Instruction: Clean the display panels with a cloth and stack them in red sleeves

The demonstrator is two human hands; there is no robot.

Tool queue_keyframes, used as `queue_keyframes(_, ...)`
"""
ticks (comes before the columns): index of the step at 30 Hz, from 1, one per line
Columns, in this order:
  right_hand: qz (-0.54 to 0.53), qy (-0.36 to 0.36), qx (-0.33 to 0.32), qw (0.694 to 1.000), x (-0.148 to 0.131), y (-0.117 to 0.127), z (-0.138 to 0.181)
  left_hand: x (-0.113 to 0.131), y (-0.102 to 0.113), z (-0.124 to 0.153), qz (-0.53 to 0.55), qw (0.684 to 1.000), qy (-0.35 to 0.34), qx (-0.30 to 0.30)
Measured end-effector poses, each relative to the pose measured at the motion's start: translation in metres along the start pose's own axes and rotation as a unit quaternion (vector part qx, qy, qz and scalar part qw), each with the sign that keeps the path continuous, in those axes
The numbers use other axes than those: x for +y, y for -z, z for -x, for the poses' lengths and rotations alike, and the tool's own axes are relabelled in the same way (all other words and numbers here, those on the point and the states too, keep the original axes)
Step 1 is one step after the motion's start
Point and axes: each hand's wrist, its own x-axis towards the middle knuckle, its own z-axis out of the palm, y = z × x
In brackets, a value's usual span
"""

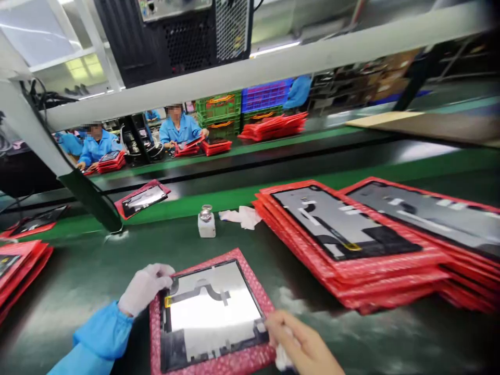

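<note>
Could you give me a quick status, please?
Left hand on tray corner. Right hand holds cloth at panel edge. Bottle, tray stack behind, apart from both.

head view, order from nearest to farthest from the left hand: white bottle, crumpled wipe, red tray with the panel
1. red tray with the panel, touched by the left hand
2. white bottle, beyond it
3. crumpled wipe, right of the bottle

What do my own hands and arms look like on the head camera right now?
The left hand wears a thin white glove, and a light blue sleeve with a gathered cuff covers that arm down to the wrist. The right hand is bare: no glove, and no sleeve shows in the frame. No watch, ring or marking is visible on either.
</note>
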Motion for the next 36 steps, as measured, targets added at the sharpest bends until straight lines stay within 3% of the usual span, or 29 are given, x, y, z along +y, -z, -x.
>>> queue_keyframes(2,0.037,0.010,0.068,0.997,0.012,-0.003,-0.018,-0.013,0.011,0.019,-0.023,0.998,0.012,0.049)
queue_keyframes(3,0.053,0.013,0.090,0.995,0.019,-0.004,-0.024,-0.018,0.013,0.032,-0.016,0.998,0.035,0.042)
queue_keyframes(7,0.092,0.010,0.098,0.991,0.042,-0.009,-0.033,-0.033,0.004,0.074,0.106,0.980,0.148,-0.082)
queue_keyframes(10,0.100,0.013,0.080,0.992,0.045,-0.008,-0.035,-0.038,-0.010,0.076,0.141,0.970,0.157,-0.118)
queue_keyframes(13,0.078,0.014,0.064,0.995,0.042,-0.006,-0.038,-0.023,-0.016,0.064,0.154,0.965,0.155,-0.147)
queue_keyframes(15,0.058,0.015,0.055,0.997,0.039,-0.004,-0.038,-0.003,-0.018,0.060,0.164,0.968,0.115,-0.154)
queue_keyframes(19,0.002,0.014,0.056,0.998,0.033,-0.003,-0.029,0.028,-0.026,0.072,0.196,0.974,0.047,-0.107)
queue_keyframes(22,-0.002,0.067,0.054,0.996,0.027,-0.008,-0.017,0.013,-0.046,0.089,0.375,0.910,0.135,-0.117)
queue_keyframes(24,0.066,0.131,0.045,0.988,0.023,-0.014,-0.011,-0.009,-0.062,0.097,0.454,0.860,0.195,-0.125)
queue_keyframes(28,0.253,0.239,-0.006,0.938,0.021,-0.021,-0.008,-0.041,-0.080,0.103,0.463,0.850,0.230,-0.101)
queue_keyframes(32,0.344,0.261,-0.013,0.902,0.024,-0.030,-0.013,-0.038,-0.080,0.105,0.510,0.828,0.218,-0.090)
queue_keyframes(36,0.375,0.281,-0.040,0.882,0.013,-0.060,-0.033,-0.034,-0.080,0.107,0.559,0.799,0.186,-0.123)
